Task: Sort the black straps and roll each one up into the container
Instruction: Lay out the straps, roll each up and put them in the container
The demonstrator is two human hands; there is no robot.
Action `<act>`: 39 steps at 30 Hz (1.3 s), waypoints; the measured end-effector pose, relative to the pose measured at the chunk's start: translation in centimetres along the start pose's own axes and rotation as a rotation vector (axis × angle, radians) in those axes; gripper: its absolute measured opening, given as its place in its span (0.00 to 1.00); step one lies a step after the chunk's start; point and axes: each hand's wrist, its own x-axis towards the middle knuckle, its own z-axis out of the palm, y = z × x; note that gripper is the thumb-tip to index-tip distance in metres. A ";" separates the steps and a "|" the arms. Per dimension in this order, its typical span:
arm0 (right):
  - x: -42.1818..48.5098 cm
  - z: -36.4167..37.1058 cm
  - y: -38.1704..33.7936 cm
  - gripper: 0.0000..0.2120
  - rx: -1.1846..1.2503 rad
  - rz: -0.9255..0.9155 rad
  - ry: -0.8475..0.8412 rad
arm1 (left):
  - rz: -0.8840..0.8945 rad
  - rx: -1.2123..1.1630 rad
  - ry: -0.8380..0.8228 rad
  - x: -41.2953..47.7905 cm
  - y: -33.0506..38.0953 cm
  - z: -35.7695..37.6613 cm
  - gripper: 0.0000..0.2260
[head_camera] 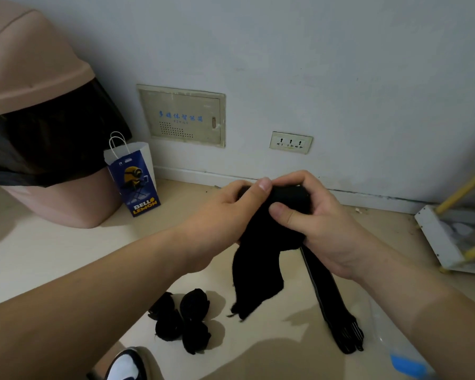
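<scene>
Both the left hand [228, 215] and right hand [324, 226] pinch, fingers curled, the rolled cylindrical end of a soft matte black strap [258, 270] whose limp tail hangs down.

A pink bin [61, 207] with a black liner [52, 138] stands beside a blue paper bag [137, 185]. A beige panel [181, 116] and a socket [290, 142] are set in the wall [340, 64].

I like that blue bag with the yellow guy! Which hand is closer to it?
Left. The left hand is right of the blue bag, apart from it; the right hand is farther right. Both grip the black strap.
</scene>
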 end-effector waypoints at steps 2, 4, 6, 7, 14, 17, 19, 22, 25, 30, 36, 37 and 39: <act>0.2 -0.2 -0.4 0.15 0.120 0.092 -0.006 | 0.100 0.073 0.056 0.1 -0.2 0.1 0.14; 0.3 -0.5 -0.7 0.27 0.131 0.177 -0.041 | 0.239 0.202 0.056 0.0 -0.3 0.3 0.12; 0.5 -0.6 -0.9 0.33 0.085 0.214 -0.078 | 0.364 0.347 0.009 -0.3 -0.4 0.3 0.14; 0.6 -0.6 -0.8 0.35 0.065 0.213 -0.076 | 0.408 0.385 -0.010 -0.3 -0.5 0.3 0.14; 0.5 -0.6 -0.6 0.32 -0.023 0.137 -0.023 | 0.533 0.421 0.060 -0.1 -0.6 -0.3 0.16; 0.5 -0.6 -0.1 0.24 0.031 0.111 0.049 | 0.370 0.336 0.047 -0.4 -0.4 -0.2 0.21; 0.5 -0.5 -0.1 0.19 0.047 0.108 0.049 | 0.204 0.210 -0.022 -0.4 -0.2 -0.4 0.20; 0.4 -0.6 0.0 0.16 0.020 0.090 0.054 | 0.018 -0.006 -0.165 -0.3 0.2 -1.0 0.16; 0.4 -0.6 0.2 0.12 0.009 0.061 0.019 | -0.045 -0.007 -0.163 -0.3 0.3 -0.9 0.22; 0.4 -0.5 -0.3 0.15 0.091 0.103 0.026 | 0.055 0.186 -0.014 -0.5 0.2 0.3 0.19; 0.1 -0.5 -1.4 0.25 0.207 0.251 -0.096 | 0.293 0.502 0.136 -0.4 0.1 0.1 0.16; 0.1 -0.6 -1.5 0.27 0.187 0.281 -0.112 | 0.328 0.536 0.128 -0.5 0.1 0.2 0.16; 0.1 -0.6 -1.6 0.32 0.113 0.326 -0.143 | 0.429 0.641 0.125 -0.3 -0.2 0.1 0.17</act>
